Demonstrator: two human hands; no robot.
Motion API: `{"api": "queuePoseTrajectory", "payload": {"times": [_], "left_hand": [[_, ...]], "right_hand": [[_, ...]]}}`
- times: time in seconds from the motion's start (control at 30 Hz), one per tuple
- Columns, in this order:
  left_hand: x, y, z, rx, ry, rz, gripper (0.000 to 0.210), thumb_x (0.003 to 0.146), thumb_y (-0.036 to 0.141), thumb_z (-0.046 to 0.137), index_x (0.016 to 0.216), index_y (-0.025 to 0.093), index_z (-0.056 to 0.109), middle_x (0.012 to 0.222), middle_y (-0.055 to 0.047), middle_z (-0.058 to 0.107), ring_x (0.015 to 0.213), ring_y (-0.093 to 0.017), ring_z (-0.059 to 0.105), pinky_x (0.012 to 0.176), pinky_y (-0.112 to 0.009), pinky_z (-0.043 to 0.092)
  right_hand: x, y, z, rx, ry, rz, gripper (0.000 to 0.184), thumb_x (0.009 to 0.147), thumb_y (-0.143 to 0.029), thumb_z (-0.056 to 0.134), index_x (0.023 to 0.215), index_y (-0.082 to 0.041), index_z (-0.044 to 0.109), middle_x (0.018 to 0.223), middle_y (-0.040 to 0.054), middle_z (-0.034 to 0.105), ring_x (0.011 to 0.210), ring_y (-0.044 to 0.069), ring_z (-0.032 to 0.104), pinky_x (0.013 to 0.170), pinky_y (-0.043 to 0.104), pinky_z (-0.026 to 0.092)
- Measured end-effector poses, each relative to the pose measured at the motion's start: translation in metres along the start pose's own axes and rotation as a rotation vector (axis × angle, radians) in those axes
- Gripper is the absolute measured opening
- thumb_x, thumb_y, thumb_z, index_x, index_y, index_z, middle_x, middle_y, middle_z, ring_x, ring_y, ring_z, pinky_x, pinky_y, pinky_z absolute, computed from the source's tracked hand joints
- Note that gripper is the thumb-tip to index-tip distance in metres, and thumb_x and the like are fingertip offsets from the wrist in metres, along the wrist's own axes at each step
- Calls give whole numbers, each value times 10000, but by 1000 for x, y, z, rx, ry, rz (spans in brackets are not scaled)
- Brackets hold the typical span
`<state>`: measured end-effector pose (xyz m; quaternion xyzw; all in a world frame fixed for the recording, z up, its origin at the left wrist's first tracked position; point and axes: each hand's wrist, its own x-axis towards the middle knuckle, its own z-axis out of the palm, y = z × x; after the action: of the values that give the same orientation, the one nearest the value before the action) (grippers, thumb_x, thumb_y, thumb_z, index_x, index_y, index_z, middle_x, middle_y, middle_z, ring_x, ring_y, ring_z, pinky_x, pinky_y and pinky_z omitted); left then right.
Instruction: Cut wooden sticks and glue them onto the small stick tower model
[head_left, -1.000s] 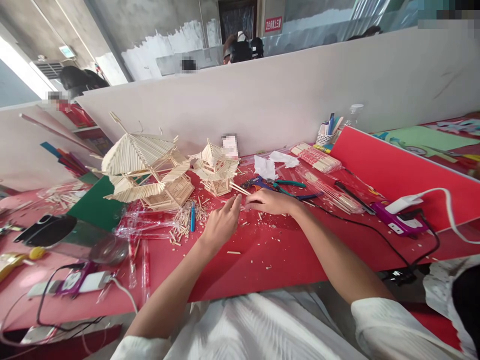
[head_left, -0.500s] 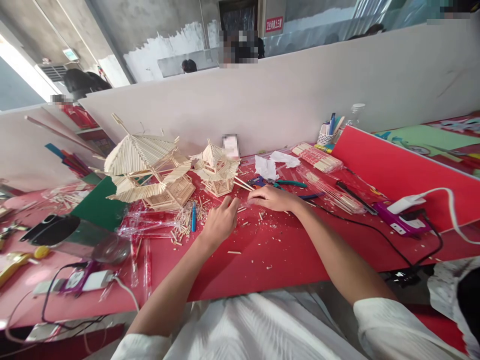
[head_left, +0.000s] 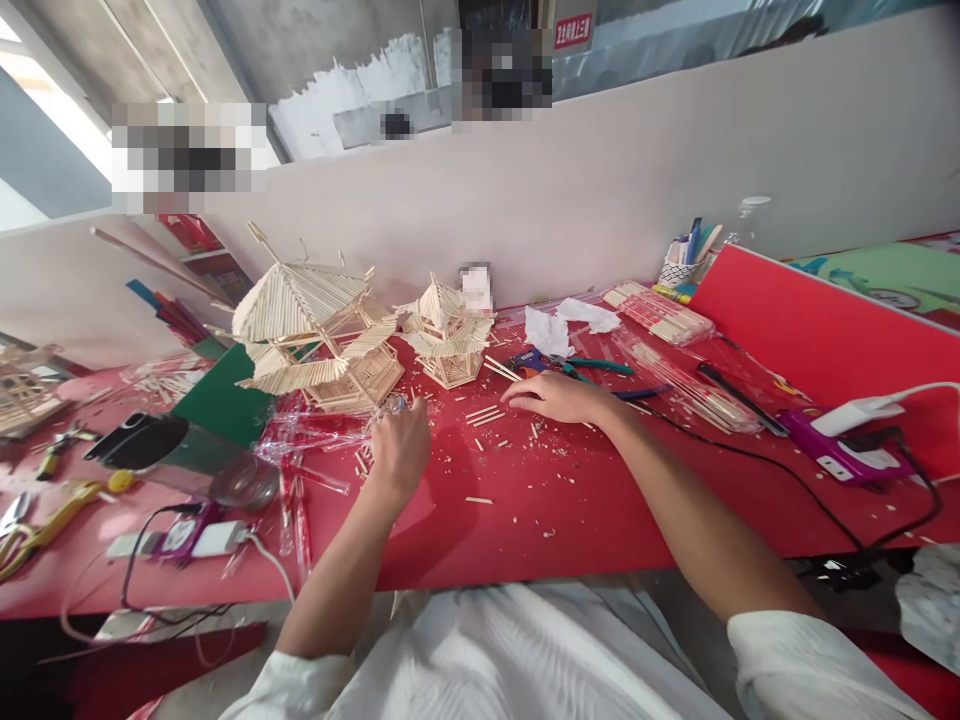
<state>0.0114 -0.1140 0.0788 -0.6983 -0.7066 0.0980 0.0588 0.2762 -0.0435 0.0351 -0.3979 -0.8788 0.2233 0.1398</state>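
My left hand (head_left: 401, 450) is over the heap of short wooden offcuts (head_left: 362, 460) on the red table. Its fingers are curled, and whatever they hold is hidden. My right hand (head_left: 559, 398) rests low over the table with its fingers loosely stretched and the thumb apart. Several short wooden sticks (head_left: 485, 415) lie side by side just left of its fingertips. Behind those fingers, thin longer sticks (head_left: 501, 369) point toward a small stick pavilion (head_left: 448, 340). A larger stick pavilion (head_left: 315, 340) stands behind my left hand.
Pliers (head_left: 600, 367) lie behind my right hand, with white tissue (head_left: 547, 330) and bagged sticks (head_left: 660, 312) farther back. A purple power strip (head_left: 840, 450) and cable are at right. A clear jug (head_left: 202, 465) lies at left. A pale partition (head_left: 570, 200) runs along the back.
My left hand has moved left, away from my right hand, onto the offcuts; the blue pen there is now covered. The row of short sticks has come into view. My right hand stays nearly in place.
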Motion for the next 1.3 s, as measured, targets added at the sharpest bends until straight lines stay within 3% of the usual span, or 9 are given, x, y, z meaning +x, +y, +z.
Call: {"api": "queuePoseTrajectory", "payload": {"times": [0.23, 0.37, 0.6, 0.73, 0.87, 0.97, 1.03, 1.13, 1.3], "left_hand": [[32, -40, 0, -86, -141, -187, 435, 937, 121, 393, 1310, 121, 618, 1142, -246, 713, 1104, -387, 695, 861, -465, 543], [36, -51, 0, -62, -107, -242, 454, 939, 126, 382, 1348, 91, 575, 1215, -271, 669, 1143, -386, 674, 864, -454, 544], [11, -26, -18, -17, -15, -113, 408, 949, 98, 335, 1264, 108, 595, 1140, -224, 697, 1078, -380, 703, 824, -448, 553], [-16, -44, -26, -67, -8, -71, 358, 1002, 237, 354, 1280, 159, 566, 1114, -179, 724, 1024, -365, 719, 803, -432, 547], [-53, -102, -11, -84, -54, -174, 384, 989, 338, 404, 1336, 219, 519, 1228, -155, 719, 1083, -356, 698, 838, -426, 522], [-77, -137, 13, -61, -212, -319, 384, 911, 355, 548, 1277, 239, 550, 1125, -133, 757, 1078, -369, 697, 817, -418, 516], [-84, -147, 28, -100, -271, -334, 410, 895, 406, 574, 1265, 229, 550, 1069, -122, 764, 1063, -339, 707, 823, -389, 516], [-84, -148, 40, -116, -398, -371, 408, 863, 331, 578, 1256, 225, 539, 859, -67, 760, 920, -293, 737, 749, -340, 520], [-73, -156, 46, -176, -391, -384, 277, 835, 249, 559, 1110, 217, 570, 804, -58, 742, 833, -268, 737, 708, -316, 519]], "right_hand": [[1, 1, 2, -2, -19, 7, 364, 1014, -416, 481, 1229, -281, 742, 1247, 35, 747, 1140, 264, 686, 992, 377, 472], [0, -1, 3, -1, -26, 8, 375, 1016, -421, 473, 1245, -277, 734, 1260, 40, 742, 1139, 260, 689, 954, 359, 489], [-1, -1, 3, -24, -13, -8, 375, 1014, -424, 473, 1229, -280, 744, 1254, 46, 744, 1139, 267, 689, 966, 372, 486], [-1, 3, 5, -32, -13, -1, 369, 1017, -420, 470, 1222, -290, 748, 1248, 41, 747, 1141, 279, 684, 976, 393, 480], [0, 3, 6, -24, -13, 2, 354, 1009, -413, 488, 1198, -286, 758, 1232, 50, 752, 1112, 289, 686, 944, 395, 485], [2, 0, 6, -11, -23, -10, 344, 1002, -395, 497, 1169, -267, 769, 1191, 66, 765, 1049, 283, 702, 908, 380, 487], [3, -1, 6, -7, -35, -18, 355, 1006, -407, 486, 1171, -263, 766, 1181, 66, 767, 1031, 276, 706, 886, 367, 485], [3, -1, 8, -2, -54, -4, 376, 1012, -426, 471, 1205, -262, 749, 1204, 60, 759, 1052, 269, 703, 875, 353, 482], [3, 4, 10, -19, -60, 2, 372, 1012, -414, 473, 1218, -264, 744, 1222, 59, 754, 1077, 264, 700, 896, 349, 480]]}}
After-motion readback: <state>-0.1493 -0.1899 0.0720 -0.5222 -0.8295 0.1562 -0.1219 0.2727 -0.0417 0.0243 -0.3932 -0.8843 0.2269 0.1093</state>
